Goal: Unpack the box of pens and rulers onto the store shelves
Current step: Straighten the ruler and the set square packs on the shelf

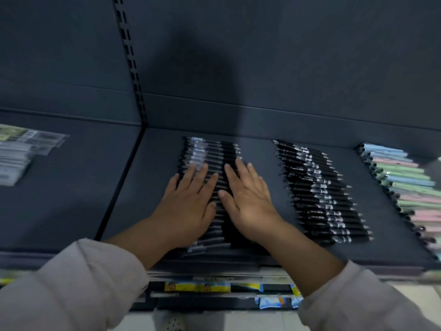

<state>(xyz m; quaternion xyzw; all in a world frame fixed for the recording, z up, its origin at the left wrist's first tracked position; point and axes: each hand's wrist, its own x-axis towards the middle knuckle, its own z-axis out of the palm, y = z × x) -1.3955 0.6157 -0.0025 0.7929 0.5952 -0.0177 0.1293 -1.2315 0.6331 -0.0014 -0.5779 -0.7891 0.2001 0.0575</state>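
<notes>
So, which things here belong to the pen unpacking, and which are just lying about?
Job: left hand, right hand, black pen row under them, shelf.
Lying about: printed black pens, pastel pens, clear packets at left, packs below.

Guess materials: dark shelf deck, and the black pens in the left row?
Dark grey flat shelf deck: probably painted sheet metal, matte; the slotted upright suggests it. Left row of black pens: likely plastic, faintly glossy, with clear barrel sections; blur leaves it open.
</notes>
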